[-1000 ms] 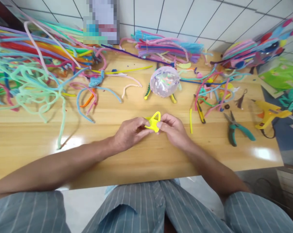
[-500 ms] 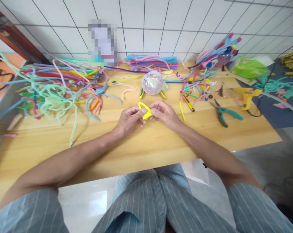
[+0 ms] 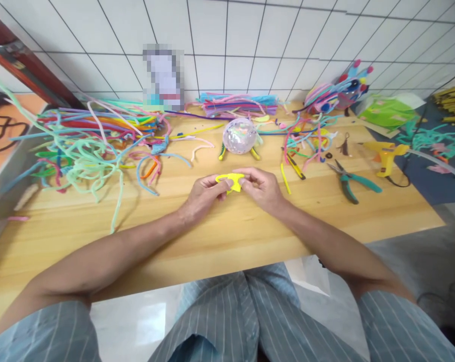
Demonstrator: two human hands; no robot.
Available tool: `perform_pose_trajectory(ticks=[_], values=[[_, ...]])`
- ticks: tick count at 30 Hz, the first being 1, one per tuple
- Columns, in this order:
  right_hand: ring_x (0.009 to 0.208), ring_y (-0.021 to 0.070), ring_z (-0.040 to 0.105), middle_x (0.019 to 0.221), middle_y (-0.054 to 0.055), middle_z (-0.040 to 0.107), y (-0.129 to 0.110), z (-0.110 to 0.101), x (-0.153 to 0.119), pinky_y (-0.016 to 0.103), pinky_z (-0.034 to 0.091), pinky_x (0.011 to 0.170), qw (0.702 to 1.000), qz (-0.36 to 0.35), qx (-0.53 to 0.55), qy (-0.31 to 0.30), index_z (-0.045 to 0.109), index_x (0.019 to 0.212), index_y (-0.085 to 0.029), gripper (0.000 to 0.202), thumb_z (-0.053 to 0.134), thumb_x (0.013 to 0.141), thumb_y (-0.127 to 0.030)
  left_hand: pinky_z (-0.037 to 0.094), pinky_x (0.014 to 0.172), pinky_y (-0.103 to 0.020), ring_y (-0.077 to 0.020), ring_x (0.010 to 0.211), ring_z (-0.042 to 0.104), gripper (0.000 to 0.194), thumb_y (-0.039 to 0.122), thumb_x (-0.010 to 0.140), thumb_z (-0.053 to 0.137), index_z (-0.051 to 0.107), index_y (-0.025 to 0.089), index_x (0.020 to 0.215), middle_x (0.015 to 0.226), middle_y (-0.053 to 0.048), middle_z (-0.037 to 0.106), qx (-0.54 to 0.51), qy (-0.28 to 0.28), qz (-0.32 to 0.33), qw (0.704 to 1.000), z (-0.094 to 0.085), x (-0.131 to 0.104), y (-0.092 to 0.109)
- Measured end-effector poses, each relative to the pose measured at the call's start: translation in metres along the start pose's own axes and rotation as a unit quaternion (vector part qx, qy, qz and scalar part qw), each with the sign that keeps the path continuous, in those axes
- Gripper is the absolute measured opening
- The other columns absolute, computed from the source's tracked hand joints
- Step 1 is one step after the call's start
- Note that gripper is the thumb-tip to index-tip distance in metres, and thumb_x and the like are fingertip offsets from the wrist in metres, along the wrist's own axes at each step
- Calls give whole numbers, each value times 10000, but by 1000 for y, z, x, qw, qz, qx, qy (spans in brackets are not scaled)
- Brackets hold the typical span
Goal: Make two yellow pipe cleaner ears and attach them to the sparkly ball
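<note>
Between my two hands is a bent yellow pipe cleaner [image 3: 235, 177], folded into a small compact shape with a loop on its left side. My left hand [image 3: 208, 193] pinches its left part between thumb and fingers. On the other side my right hand [image 3: 263, 188] grips it, thumb on top. The fingertips hide some of the piece. Just beyond the hands stands a clear, shiny ball [image 3: 240, 136] with yellow-and-dark strips sticking out at its base. A short straight yellow pipe cleaner [image 3: 285, 178] lies to the right of my right hand.
Loose pale green pipe cleaners [image 3: 87, 161] sprawl on the left, near a colourful bundle [image 3: 99, 123]. At right lie a utility knife [image 3: 295, 166], pliers [image 3: 353, 182] and a yellow glue gun [image 3: 386, 153]. Another pipe cleaner bundle [image 3: 238, 104] rests by the tiled wall.
The yellow pipe cleaner has been turned in my hands, its loop now lying flatter instead of pointing up. Both hands still hold it; the whole view has shifted slightly.
</note>
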State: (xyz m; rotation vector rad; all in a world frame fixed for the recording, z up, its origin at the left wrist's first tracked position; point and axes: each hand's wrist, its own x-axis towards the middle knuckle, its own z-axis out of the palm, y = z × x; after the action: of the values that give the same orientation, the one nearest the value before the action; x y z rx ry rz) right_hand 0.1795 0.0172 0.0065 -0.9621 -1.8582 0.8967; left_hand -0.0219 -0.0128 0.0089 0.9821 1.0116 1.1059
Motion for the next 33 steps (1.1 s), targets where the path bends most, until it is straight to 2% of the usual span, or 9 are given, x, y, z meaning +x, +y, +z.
perform_pose_trajectory(ticks=[3, 6, 10, 12, 15, 19, 22, 25, 33], values=[[721, 169, 651, 816, 12, 743, -1, -5, 1, 299, 527, 700, 998, -34, -53, -19, 817, 1120, -227, 244, 637, 968, -289, 397, 591, -257, -103, 563, 508, 425, 533, 717, 964, 736, 175, 691, 588, 13, 626, 29, -23, -9, 999, -2, 3, 2], [766, 190, 668, 863, 32, 734, 0, -8, 2, 323, 566, 747, 990, -91, -91, -52, 795, 1234, -232, 291, 649, 1009, -348, 398, 581, -261, -107, 551, 515, 451, 573, 682, 979, 777, 175, 744, 585, 11, 630, 30, -24, -22, 999, -3, 4, 3], [1052, 266, 744, 1181, 129, 774, 4, -10, 2, 400, 621, 937, 969, -192, -138, -76, 681, 1454, -204, 520, 757, 994, -433, 399, 577, -257, -105, 561, 514, 455, 570, 652, 996, 785, 175, 733, 606, 5, 644, -2, -7, -36, 999, -2, 4, 4], [1217, 297, 727, 1327, 153, 759, 6, -10, 2, 440, 604, 1053, 960, -218, -158, -78, 659, 1476, -218, 530, 768, 994, -408, 413, 598, -256, -107, 587, 523, 432, 542, 659, 1000, 791, 170, 726, 625, -1, 654, -4, -7, -32, 999, -1, 4, 4], [1240, 294, 734, 1350, 130, 771, 9, -8, 1, 458, 599, 1089, 962, -208, -158, -85, 657, 1462, -249, 491, 751, 1002, -391, 438, 644, -253, -111, 638, 547, 383, 493, 670, 1005, 810, 169, 732, 669, -9, 685, -4, -16, -30, 999, -1, 3, 4], [1087, 274, 774, 1254, 115, 802, 10, -7, 0, 414, 641, 960, 974, -160, -146, -66, 675, 1413, -240, 490, 746, 987, -472, 468, 690, -257, -129, 706, 593, 377, 514, 693, 994, 828, 181, 752, 756, -27, 744, -9, -39, -44, 998, -2, 3, 6], [989, 259, 788, 1153, 99, 827, 10, -9, 0, 392, 644, 906, 972, -177, -146, -56, 714, 1328, -247, 421, 763, 969, -462, 482, 714, -266, -139, 728, 611, 401, 547, 692, 993, 843, 183, 768, 788, -38, 767, 5, -46, -49, 998, -3, 3, 6], [971, 267, 799, 1111, 98, 840, 11, -13, 1, 404, 642, 923, 967, -201, -142, -64, 735, 1285, -253, 381, 793, 940, -405, 483, 721, -269, -139, 717, 614, 413, 556, 674, 1001, 848, 181, 757, 765, -40, 768, 17, -50, -57, 997, -4, 3, 6], [973, 280, 799, 1095, 94, 844, 9, -16, 2, 422, 638, 951, 976, -155, -120, -95, 783, 1206, -282, 373, 864, 884, -453, 497, 731, -282, -161, 741, 638, 405, 541, 627, 1018, 819, 191, 669, 765, -56, 789, 35, -74, -67, 994, -2, 3, 14]])
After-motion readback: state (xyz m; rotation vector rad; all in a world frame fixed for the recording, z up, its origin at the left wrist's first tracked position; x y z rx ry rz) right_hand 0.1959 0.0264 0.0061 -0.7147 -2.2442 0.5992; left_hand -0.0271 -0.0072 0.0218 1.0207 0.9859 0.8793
